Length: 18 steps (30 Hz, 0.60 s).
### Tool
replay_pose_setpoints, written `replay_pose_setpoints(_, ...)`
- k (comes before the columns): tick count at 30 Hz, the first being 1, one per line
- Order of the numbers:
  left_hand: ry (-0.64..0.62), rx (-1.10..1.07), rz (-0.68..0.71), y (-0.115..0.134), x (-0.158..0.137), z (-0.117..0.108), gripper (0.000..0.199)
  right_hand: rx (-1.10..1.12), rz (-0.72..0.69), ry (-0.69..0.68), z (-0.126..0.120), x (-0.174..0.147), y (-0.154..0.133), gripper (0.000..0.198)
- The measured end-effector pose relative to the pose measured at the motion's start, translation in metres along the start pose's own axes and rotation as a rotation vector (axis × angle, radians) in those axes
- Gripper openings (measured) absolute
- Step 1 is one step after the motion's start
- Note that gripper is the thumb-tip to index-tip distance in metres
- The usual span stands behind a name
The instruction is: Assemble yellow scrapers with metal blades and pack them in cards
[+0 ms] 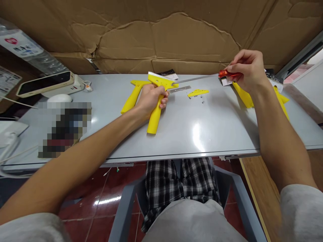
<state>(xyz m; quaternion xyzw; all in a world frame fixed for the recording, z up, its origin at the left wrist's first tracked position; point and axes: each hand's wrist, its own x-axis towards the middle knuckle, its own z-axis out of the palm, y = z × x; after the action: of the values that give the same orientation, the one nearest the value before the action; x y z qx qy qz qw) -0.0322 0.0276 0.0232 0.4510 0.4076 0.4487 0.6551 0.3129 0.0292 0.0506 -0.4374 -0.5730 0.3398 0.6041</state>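
Note:
My left hand is wrapped around the handle of a yellow scraper, a T-shaped tool with a pale blade edge along its head. With its fingers pinching the red handle, my right hand holds a long screwdriver almost level. Its shaft reaches left, and the tip meets the right end of the scraper's head, where a screw seems to sit. Just right of my left hand lies a flat metal blade. Beside that are a loose yellow clamp plate and several small screws.
Another yellow scraper lies left of my left hand. More yellow handles rest under my right forearm. A cardboard sheet backs the grey table. At left stand a phone, a water bottle and a white mouse.

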Motion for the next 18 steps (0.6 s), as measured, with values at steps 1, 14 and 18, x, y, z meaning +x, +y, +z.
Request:
replay_pose_setpoints(1,0.002,0.001,0.000,-0.0003,0.0004,-0.0002,0.031,-0.004,-0.001,0.003,-0.0002,0.0002,0.0002,0.051)
replay_pose_setpoints(14,-0.007,-0.206,-0.147,-0.0033,0.0042,-0.0021,0.035,-0.105,0.066,-0.041,-0.0011,-0.0078,-0.0053,0.052)
replay_pose_setpoints(18,0.007,-0.257,-0.184,-0.0007,0.0030,-0.0010,0.036,-0.132,0.058,-0.005,-0.0028,-0.0050,-0.0050,0.052)
